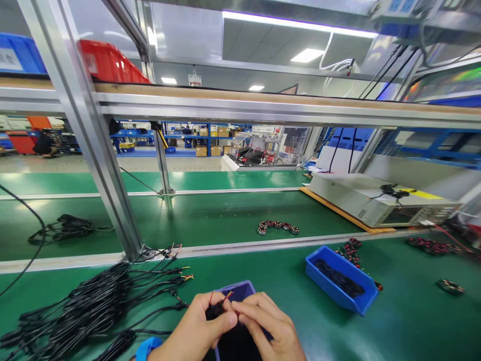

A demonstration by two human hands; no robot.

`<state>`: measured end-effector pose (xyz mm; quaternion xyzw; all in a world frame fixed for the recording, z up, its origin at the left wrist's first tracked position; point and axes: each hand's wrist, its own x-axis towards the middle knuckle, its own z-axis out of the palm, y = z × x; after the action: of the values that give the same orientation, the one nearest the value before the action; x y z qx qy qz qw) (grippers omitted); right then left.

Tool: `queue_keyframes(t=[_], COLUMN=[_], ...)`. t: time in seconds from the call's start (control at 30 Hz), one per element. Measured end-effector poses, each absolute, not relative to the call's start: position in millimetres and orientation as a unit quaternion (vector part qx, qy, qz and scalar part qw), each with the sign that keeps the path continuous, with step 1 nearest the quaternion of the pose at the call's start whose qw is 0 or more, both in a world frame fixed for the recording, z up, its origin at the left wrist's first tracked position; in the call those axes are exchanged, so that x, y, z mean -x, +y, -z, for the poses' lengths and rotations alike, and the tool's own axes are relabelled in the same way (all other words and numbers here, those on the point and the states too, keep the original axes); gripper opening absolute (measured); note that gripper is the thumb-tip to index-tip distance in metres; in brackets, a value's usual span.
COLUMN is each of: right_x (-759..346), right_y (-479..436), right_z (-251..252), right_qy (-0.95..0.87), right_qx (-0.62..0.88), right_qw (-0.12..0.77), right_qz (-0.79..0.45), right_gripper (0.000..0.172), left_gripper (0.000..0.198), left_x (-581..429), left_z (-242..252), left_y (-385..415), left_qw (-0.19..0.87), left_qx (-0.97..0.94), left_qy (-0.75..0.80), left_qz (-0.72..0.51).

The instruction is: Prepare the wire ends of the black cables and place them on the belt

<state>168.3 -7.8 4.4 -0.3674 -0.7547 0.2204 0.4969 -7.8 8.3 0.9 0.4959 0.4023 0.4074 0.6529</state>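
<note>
Head view: black cable pinched between left fingers, wires pinched between right fingers.

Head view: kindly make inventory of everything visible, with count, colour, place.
worktop: three strips, green, near to far
cable bundle: one, black, near left
cable coil: one, black, left, middle strip
ring-shaped parts: many, dark and coppery, middle and right
right bin: one, blue, right of hands
near bin: one, bluish-purple, beneath hands
metal box: one, grey, right
shelf: one, silver edge, overhead
shelf bins: one blue, one red, upper left
metal posts: two or more, silver, left
ceiling lights: several, white, top
racks: several, blue, background
black piece: one, black with coloured wire ends, between hands
wristband: one, blue, left wrist
left hand: one, bottom centre, holding black piece
right hand: one, bottom centre, pinching wire ends
</note>
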Motion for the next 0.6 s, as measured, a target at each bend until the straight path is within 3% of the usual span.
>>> queue_keyframes(t=[0.17,0.33,0.5,0.6], right_x=[-166.3,-152.6,-149.0,-149.4], right_y=[-10.8,-16.7,-17.4,-17.5], right_z=[-0.2,-1.4,-6.2,-8.5], right_qy=[-0.594,-0.523,-0.524,-0.515], right_qx=[0.440,0.427,0.423,0.437], right_qw=[0.576,0.652,0.658,0.653], right_qz=[-0.348,-0.345,-0.337,-0.344], right_gripper=[0.028,0.025,0.019,0.025], left_gripper=[0.051,0.052,0.053,0.052], left_x=[8.6,9.6,10.4,9.9], left_z=[-7.7,-19.8,-20.6,-16.9], left_y=[6.9,4.3,3.5,3.6], left_qw=[0.652,0.643,0.635,0.631], left_qx=[-0.510,-0.535,-0.541,-0.534], left_qy=[0.410,0.414,0.423,0.429], left_qz=[-0.382,-0.359,-0.354,-0.364])
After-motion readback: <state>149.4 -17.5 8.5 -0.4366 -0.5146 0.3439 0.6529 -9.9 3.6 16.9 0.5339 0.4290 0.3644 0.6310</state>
